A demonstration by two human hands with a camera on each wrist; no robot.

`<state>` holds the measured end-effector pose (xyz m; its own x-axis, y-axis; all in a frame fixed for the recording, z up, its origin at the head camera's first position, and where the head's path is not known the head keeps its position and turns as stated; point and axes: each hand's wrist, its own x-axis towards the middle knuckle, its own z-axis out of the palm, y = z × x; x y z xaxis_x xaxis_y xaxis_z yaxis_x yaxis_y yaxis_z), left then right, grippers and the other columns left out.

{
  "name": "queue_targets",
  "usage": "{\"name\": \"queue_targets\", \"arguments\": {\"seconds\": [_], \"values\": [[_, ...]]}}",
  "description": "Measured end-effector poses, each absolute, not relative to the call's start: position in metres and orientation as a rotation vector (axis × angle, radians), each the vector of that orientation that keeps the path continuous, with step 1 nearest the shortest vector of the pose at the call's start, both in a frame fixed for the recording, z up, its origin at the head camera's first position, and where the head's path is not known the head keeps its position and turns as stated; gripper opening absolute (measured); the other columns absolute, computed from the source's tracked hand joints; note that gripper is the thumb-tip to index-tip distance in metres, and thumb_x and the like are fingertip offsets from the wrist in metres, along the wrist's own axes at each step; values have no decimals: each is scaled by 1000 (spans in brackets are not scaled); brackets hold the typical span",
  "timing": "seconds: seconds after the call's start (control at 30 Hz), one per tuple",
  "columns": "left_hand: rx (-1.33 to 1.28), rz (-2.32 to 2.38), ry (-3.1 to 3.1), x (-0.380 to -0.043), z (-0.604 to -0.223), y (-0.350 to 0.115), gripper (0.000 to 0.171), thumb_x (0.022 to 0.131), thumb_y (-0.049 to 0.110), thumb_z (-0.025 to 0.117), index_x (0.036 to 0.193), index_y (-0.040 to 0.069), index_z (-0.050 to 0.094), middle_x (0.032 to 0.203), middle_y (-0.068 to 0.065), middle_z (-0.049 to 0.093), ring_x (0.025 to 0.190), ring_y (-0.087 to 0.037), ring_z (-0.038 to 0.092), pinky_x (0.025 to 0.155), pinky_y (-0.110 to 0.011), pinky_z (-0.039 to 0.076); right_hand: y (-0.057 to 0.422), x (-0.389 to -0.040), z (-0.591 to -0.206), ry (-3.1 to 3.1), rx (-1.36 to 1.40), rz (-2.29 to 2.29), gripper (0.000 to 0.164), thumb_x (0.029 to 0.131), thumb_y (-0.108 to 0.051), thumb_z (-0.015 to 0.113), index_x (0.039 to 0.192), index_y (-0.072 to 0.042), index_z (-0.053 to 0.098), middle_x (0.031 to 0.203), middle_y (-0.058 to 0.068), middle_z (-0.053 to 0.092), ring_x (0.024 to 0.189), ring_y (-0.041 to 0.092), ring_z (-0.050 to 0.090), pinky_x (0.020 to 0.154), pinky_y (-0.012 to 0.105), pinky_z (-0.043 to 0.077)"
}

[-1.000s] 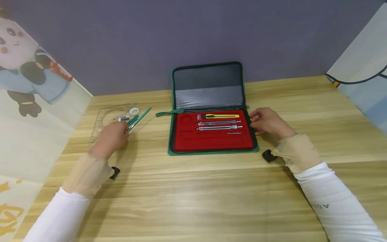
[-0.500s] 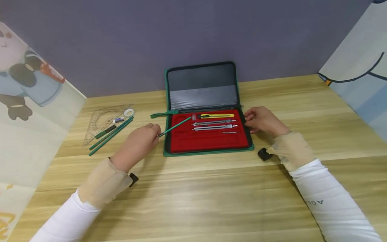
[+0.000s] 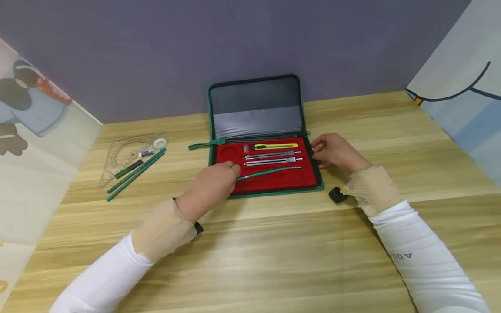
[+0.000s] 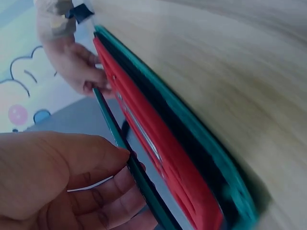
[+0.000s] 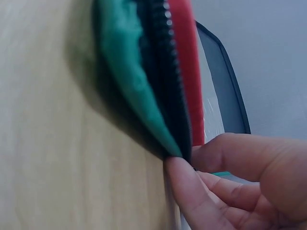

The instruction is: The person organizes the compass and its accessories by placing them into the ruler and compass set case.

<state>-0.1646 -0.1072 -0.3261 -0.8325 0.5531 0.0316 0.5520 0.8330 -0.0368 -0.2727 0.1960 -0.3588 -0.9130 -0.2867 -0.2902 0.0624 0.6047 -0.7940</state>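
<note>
My left hand (image 3: 211, 187) is over the left part of the open green zip case (image 3: 318, 184). It pinches a green pencil (image 3: 262, 173) between thumb and fingers, also plain in the left wrist view. The pencil slants above the front of the red tray (image 3: 285, 184). At the case's right side, my right hand (image 3: 335, 152) pinches the zip edge (image 5: 184, 129) between thumb and index finger. A yellow utility knife (image 3: 275, 147), two silver compass-like tools and a short thin metal piece (image 3: 294, 168) lie in the tray. My left hand covers the tray's left front corner.
Left on the wooden table lie a clear set square (image 3: 111, 156), a white ring (image 3: 159, 143), an eraser (image 3: 145, 153), two green pencils (image 3: 135, 176) and a short dark-and-green stick (image 3: 129, 169). The raised case lid (image 3: 256, 106) stands near the grey-purple back wall.
My left hand has moved right from the loose pencils to the case, carrying one pencil. Two pencils and a short stick now show on the table. My right hand has stayed at the case edge.
</note>
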Motion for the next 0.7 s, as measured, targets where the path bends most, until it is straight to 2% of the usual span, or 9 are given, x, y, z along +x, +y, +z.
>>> {"name": "queue_targets", "arguments": {"seconds": [0.17,0.47,0.7], "values": [[-945,69,-2999,-167,-327,-86,14,89,1,59,101,2,65,85,-11,63,74,-22,60,65,-31,53,195,-272,-357,2440,-179,-1243,40,87,3,56,123,15,43,102,21,48,65,12,58,59,30,56],[-957,101,-3058,-169,-331,-68,19,90,4,60,108,3,65,93,-10,66,86,-22,63,71,-33,55,194,-272,-358,2439,-168,-1237,40,87,3,56,123,15,43,103,21,47,65,13,58,60,30,56],[-972,63,-3094,-170,-331,-68,21,89,4,62,110,4,65,96,-10,66,86,-22,63,74,-32,54,194,-272,-356,2440,-175,-1240,39,87,4,55,122,15,43,103,22,47,64,12,58,59,30,56]]}}
